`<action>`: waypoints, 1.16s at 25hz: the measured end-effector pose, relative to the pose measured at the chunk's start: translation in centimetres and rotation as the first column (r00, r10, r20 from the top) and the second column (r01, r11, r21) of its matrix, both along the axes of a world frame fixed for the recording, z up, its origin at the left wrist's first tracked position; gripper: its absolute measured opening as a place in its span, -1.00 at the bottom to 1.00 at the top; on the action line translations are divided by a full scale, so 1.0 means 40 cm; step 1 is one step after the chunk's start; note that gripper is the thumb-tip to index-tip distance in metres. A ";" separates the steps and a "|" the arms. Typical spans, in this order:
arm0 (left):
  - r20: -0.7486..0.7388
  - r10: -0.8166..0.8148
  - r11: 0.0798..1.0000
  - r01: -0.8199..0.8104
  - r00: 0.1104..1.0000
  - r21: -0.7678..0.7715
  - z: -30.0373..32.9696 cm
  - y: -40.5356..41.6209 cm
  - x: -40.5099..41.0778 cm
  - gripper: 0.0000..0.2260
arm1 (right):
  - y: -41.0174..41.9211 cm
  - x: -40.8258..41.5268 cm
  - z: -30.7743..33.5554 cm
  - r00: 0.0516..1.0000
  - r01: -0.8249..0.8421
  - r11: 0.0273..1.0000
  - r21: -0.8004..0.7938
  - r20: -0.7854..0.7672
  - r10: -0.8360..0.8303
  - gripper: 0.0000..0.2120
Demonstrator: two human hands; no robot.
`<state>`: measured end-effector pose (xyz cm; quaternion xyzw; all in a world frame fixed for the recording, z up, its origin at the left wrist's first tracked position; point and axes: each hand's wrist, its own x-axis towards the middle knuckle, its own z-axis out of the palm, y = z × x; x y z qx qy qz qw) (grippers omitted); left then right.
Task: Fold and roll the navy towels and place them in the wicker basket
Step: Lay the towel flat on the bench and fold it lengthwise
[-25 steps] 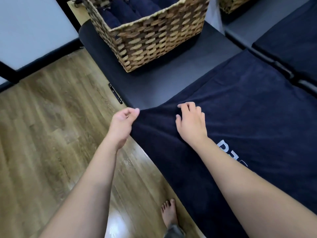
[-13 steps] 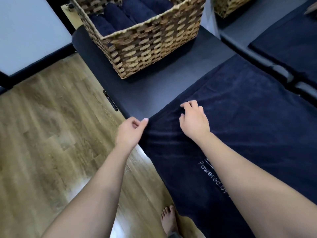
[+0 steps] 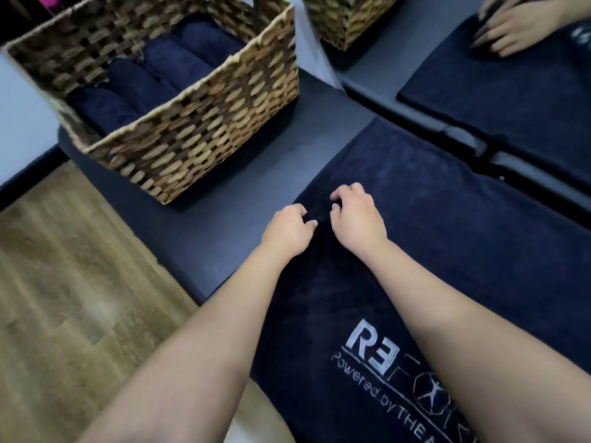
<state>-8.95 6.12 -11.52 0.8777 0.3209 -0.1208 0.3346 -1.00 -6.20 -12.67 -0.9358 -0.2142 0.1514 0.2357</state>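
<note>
Clearly soft and limp, the towel (image 3: 431,238) suits an edge hold: left hand (image 3: 287,231) and right hand (image 3: 358,215) grip pinched folds just right of the basket (image 3: 192,123).

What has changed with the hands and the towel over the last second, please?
The left hand moved from the navy towel's side edge onto its top, close beside the right hand; both grips now pinch the cloth by its near end. The towel now lies narrower, folded along its length. The wicker basket stayed put with rolled towels inside.
</note>
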 end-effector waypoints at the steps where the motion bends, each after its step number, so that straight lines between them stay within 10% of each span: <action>1: 0.070 0.001 1.000 -0.003 0.998 0.028 0.008 0.005 0.017 -0.84 | -0.001 0.029 0.000 1.000 -0.007 1.000 -0.010 0.006 0.008 -0.75; 4: 0.288 0.162 0.982 -0.182 0.944 0.043 0.015 0.063 0.048 -0.88 | 0.003 0.119 -0.005 0.998 -0.010 1.000 0.002 0.067 0.010 -0.71; 8: -0.107 0.167 0.984 -0.172 0.980 -0.042 -0.023 0.125 0.023 -0.80 | 0.009 0.190 -0.018 0.999 0.029 0.995 -0.095 0.039 -0.026 -0.66; 13: -0.037 0.152 0.983 -0.155 0.988 -0.102 -0.011 0.102 0.119 -0.65 | 0.063 0.283 -0.006 0.998 -0.054 0.978 -0.200 0.009 0.057 -0.43; 24: -0.145 -0.027 0.994 0.043 0.989 0.105 -0.063 0.090 0.185 -0.68 | 0.093 0.492 0.018 0.980 0.016 0.635 -0.772 0.139 0.145 -0.59; 29: -0.083 -0.017 0.974 0.035 0.996 0.224 -0.075 0.084 0.181 -0.66 | 0.095 0.563 0.029 0.986 0.067 0.815 -0.575 0.162 0.033 -0.67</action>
